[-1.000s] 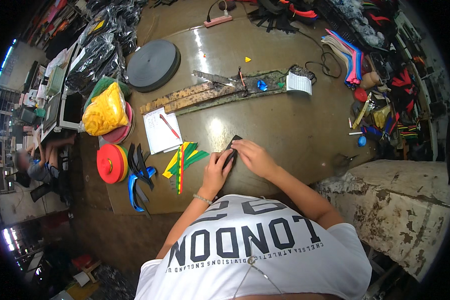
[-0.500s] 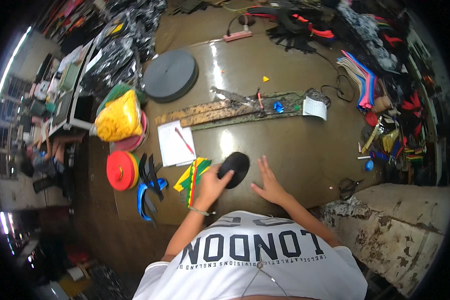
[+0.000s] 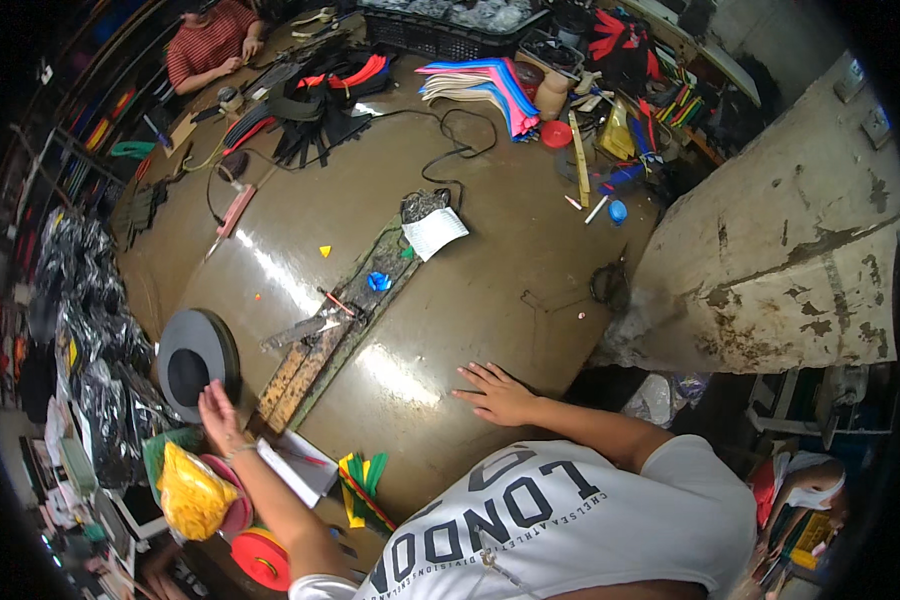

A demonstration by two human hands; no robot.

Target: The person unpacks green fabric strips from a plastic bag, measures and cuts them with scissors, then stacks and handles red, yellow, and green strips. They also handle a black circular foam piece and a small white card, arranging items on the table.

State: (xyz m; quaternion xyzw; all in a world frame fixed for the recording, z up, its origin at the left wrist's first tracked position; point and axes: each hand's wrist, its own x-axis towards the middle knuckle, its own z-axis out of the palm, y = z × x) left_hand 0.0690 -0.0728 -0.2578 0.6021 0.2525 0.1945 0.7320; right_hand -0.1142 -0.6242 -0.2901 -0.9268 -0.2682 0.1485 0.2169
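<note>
A small black round roll (image 3: 187,375) lies on top of a large grey coil (image 3: 208,340), which looks like wound strap, at the left of the table. Beside the black roll's right edge is my left hand (image 3: 220,415), its fingers stretched out and nothing in them; whether a fingertip touches the roll I cannot tell. My right hand (image 3: 495,393) rests flat on the brown tabletop (image 3: 470,310) with its fingers spread. Under my left forearm a white notepad (image 3: 305,468) is partly hidden.
Long worn boards (image 3: 335,310) cross the table, bearing a blue scrap and a white sheet (image 3: 435,233). Yellow bundle (image 3: 192,490) and red roll (image 3: 260,557) sit near my left arm. Foam sheets (image 3: 485,85) lie beyond. Another person (image 3: 210,45) works at the far left.
My left hand has carried the black roll left onto the grey coil and let go. My right hand has come down flat on the table. The view has swung round to the right.
</note>
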